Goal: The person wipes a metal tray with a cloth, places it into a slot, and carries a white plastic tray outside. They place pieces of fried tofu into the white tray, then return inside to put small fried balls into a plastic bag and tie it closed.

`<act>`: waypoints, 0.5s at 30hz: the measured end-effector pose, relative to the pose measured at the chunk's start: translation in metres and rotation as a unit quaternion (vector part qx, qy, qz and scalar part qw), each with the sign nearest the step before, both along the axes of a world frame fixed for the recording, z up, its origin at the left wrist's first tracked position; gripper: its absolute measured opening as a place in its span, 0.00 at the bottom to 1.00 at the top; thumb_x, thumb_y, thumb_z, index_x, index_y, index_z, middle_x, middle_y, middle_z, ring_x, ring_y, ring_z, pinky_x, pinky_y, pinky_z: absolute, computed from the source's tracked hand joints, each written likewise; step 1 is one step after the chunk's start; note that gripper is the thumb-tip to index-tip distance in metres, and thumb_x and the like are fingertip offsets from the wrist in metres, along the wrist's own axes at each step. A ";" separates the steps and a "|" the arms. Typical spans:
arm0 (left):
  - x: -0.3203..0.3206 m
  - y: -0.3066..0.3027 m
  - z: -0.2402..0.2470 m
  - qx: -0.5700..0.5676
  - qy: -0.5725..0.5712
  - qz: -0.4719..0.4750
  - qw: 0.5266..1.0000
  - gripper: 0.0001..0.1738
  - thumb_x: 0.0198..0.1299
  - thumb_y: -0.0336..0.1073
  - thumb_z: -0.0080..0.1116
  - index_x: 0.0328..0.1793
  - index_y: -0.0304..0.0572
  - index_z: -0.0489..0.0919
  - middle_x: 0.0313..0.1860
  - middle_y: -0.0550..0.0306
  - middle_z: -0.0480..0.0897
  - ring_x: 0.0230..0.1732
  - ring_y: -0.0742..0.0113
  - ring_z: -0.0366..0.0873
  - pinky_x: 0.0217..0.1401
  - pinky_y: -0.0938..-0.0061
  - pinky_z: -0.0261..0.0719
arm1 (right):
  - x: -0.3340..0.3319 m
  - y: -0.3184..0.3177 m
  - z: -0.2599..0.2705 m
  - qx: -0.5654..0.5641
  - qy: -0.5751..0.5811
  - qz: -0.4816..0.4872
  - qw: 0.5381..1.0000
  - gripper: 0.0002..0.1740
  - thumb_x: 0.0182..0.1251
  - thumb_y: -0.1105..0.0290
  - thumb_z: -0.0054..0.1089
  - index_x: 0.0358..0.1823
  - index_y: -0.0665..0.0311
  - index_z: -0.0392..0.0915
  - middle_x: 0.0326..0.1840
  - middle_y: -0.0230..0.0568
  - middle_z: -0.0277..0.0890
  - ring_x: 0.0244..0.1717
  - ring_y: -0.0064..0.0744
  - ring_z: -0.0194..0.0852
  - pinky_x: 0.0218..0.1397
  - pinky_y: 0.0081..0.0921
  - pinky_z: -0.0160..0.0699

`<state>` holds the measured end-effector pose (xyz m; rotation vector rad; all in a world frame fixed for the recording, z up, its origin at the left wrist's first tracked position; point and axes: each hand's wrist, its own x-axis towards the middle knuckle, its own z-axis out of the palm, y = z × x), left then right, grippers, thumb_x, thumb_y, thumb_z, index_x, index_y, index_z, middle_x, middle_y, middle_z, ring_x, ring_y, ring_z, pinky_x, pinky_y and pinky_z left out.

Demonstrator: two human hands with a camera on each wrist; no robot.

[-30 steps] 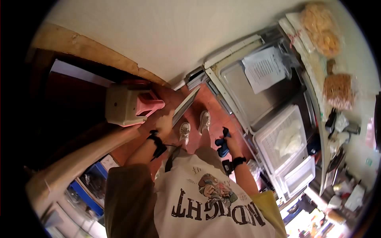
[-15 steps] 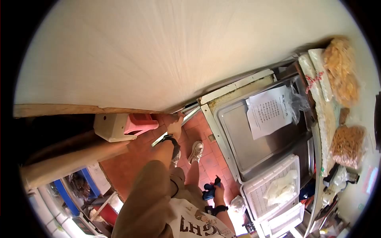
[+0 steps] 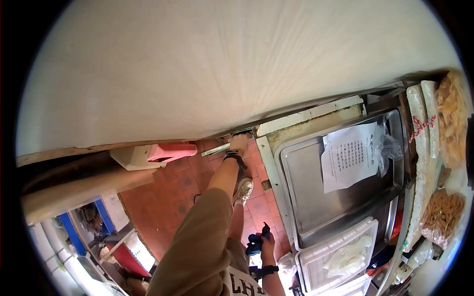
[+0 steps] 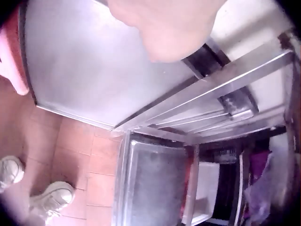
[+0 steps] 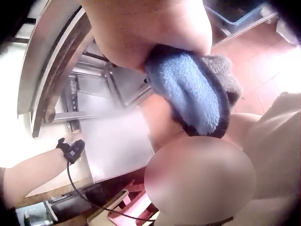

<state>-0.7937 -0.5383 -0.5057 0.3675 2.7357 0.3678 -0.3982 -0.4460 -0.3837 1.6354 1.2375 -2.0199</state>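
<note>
Faces steel rack point(image 4: 235, 75) below the pale wall. Holds tray point(image 4: 94, 70) at the rack's rails, above the tiled floor, left hand point(image 3: 239, 144) grasping its end with curled fingers. Clutches blue cloth point(image 5: 197, 94) in right hand point(image 3: 269, 242), fingers wrapped round it, low beside the counter point(image 3: 270, 167).
</note>
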 end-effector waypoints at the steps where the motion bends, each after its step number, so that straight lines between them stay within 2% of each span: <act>1: -0.001 -0.001 -0.001 -0.011 -0.001 0.000 1.000 0.12 0.50 0.27 0.51 0.41 0.43 0.80 0.31 0.47 0.83 0.34 0.51 0.83 0.36 0.60 0.81 | -0.003 -0.001 0.000 0.002 0.001 0.015 1.000 0.15 0.56 0.81 0.43 0.47 0.70 0.68 0.40 0.46 0.77 0.38 0.38 0.80 0.41 0.31 0.83; 5: 0.004 -0.021 -0.007 -0.041 -0.030 -0.023 0.998 0.14 0.53 0.27 0.50 0.46 0.43 0.78 0.29 0.48 0.83 0.33 0.53 0.83 0.35 0.61 0.82 | -0.008 -0.002 -0.001 0.001 0.006 0.044 0.999 0.15 0.57 0.81 0.43 0.47 0.70 0.67 0.41 0.47 0.77 0.38 0.38 0.80 0.41 0.31 0.83; 7: 0.011 -0.038 -0.009 -0.037 0.019 -0.101 0.994 0.16 0.55 0.29 0.47 0.51 0.44 0.75 0.32 0.48 0.82 0.34 0.52 0.82 0.35 0.61 0.82 | -0.006 -0.002 -0.005 -0.002 0.005 0.036 0.999 0.15 0.57 0.81 0.43 0.47 0.69 0.68 0.40 0.47 0.77 0.38 0.38 0.80 0.41 0.31 0.84; 10: 0.019 -0.058 -0.015 0.005 0.051 -0.108 0.993 0.16 0.57 0.30 0.45 0.53 0.44 0.72 0.35 0.47 0.82 0.36 0.52 0.82 0.35 0.60 0.81 | -0.003 0.000 -0.011 0.020 0.010 0.043 0.999 0.15 0.58 0.81 0.43 0.47 0.69 0.67 0.40 0.47 0.77 0.39 0.38 0.79 0.44 0.31 0.82; 11: 0.020 -0.062 -0.017 -0.009 0.018 -0.114 0.993 0.16 0.56 0.30 0.45 0.52 0.42 0.72 0.41 0.46 0.80 0.37 0.50 0.82 0.36 0.60 0.81 | -0.005 0.002 -0.011 0.027 0.007 0.048 0.998 0.15 0.58 0.81 0.43 0.48 0.69 0.67 0.40 0.47 0.78 0.41 0.37 0.79 0.46 0.30 0.80; 14: 0.030 -0.074 -0.015 0.030 0.032 -0.112 0.993 0.17 0.57 0.29 0.45 0.53 0.42 0.72 0.45 0.46 0.78 0.37 0.49 0.81 0.35 0.61 0.81 | -0.011 0.007 -0.009 0.047 0.016 0.065 0.997 0.16 0.58 0.81 0.43 0.49 0.70 0.67 0.40 0.47 0.78 0.42 0.37 0.78 0.48 0.29 0.77; 15: 0.036 -0.081 -0.021 0.055 0.007 -0.065 0.996 0.17 0.55 0.29 0.46 0.53 0.41 0.71 0.48 0.44 0.76 0.44 0.47 0.79 0.42 0.58 0.79 | -0.008 0.009 -0.015 0.035 0.013 0.046 0.998 0.16 0.58 0.82 0.42 0.49 0.69 0.67 0.41 0.45 0.78 0.41 0.34 0.78 0.47 0.28 0.76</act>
